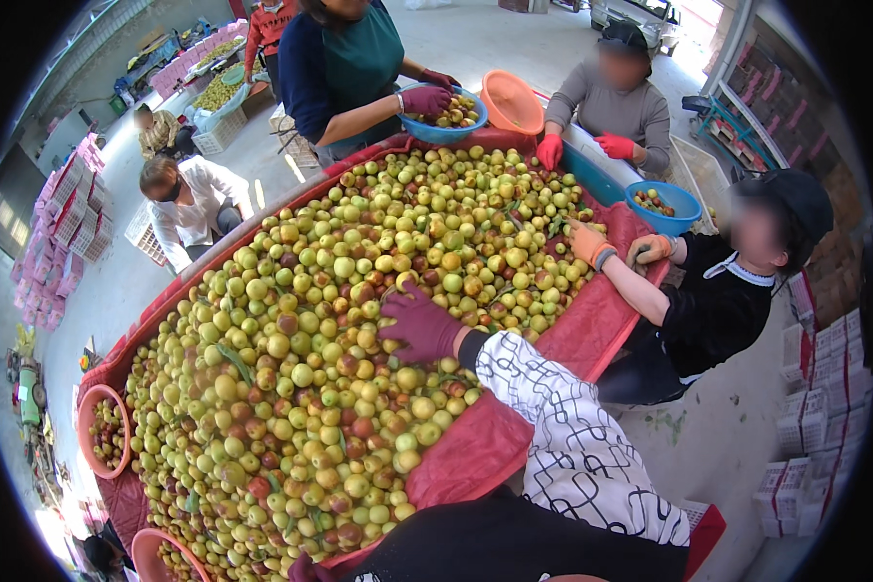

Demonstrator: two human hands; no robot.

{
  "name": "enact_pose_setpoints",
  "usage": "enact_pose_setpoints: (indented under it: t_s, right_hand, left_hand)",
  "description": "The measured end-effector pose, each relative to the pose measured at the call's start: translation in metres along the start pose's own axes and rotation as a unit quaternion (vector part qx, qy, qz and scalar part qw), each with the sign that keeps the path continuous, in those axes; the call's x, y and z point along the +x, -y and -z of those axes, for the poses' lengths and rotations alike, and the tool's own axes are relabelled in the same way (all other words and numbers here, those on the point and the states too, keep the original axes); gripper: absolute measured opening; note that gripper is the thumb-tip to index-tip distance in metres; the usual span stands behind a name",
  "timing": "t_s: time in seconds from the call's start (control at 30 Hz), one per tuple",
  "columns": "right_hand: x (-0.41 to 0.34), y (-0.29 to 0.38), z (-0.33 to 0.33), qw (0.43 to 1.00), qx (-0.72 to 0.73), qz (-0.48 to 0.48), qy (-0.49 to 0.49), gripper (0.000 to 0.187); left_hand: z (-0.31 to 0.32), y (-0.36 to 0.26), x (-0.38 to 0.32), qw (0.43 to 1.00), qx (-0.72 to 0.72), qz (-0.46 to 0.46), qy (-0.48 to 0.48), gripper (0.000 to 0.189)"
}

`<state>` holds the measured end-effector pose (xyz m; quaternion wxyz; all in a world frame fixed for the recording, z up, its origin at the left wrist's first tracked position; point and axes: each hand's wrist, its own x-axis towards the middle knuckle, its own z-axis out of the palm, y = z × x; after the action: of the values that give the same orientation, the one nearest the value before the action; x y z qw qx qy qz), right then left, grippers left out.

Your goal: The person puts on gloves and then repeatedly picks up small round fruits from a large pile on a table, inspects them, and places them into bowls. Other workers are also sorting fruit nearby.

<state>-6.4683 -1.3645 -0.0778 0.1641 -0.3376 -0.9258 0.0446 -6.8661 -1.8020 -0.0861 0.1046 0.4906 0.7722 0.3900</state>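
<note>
Fresh green, yellow and reddish-brown jujubes cover a large table lined with red quilted cloth. My right hand, in a maroon glove and a white sleeve with black loops, lies over the middle of the pile, its fingers spread and touching fruit. Some fingertips are lost among the jujubes. Only part of my left hand, also in a maroon glove, shows at the bottom edge beside the fruit; its fingers and anything in them are hidden. Several green leaves lie among the jujubes.
Co-workers' gloved hands work along the far and right edges. Blue basins of fruit and an orange basin stand there. Pink baskets with jujubes sit at the left end. Stacked white crates stand on the floor at right.
</note>
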Motion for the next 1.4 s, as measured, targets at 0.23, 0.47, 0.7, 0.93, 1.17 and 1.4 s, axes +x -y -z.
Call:
enact_pose_setpoints:
  t_s: [0.23, 0.47, 0.7, 0.93, 1.17, 1.4]
  right_hand:
    - [-0.022, -0.051, 0.012, 0.988, -0.086, -0.119, 0.045, 0.053]
    - [-0.045, -0.073, 0.018, 0.966, 0.032, -0.257, 0.017, 0.059]
    - [-0.059, -0.066, 0.045, 0.943, 0.115, -0.310, -0.027, 0.078]
    - [-0.071, -0.046, 0.070, 0.956, 0.067, -0.275, -0.076, 0.074]
    - [-0.123, -0.006, 0.098, 0.849, 0.296, -0.348, -0.268, 0.026]
    - [-0.245, 0.065, 0.125, 0.611, 0.611, -0.371, -0.341, 0.012]
  left_hand:
    - [-0.006, 0.002, 0.000, 1.000, -0.005, 0.012, -0.002, 0.039]
    - [-0.005, 0.011, -0.002, 1.000, -0.004, 0.018, 0.015, 0.040]
    - [-0.003, 0.026, -0.003, 1.000, -0.010, 0.006, 0.023, 0.038]
    - [-0.009, 0.021, 0.009, 0.999, -0.019, -0.021, 0.027, 0.034]
    - [-0.013, 0.015, 0.017, 0.998, -0.041, -0.036, 0.038, 0.031]
    - [-0.015, 0.006, 0.020, 0.996, -0.060, -0.034, 0.054, 0.030]
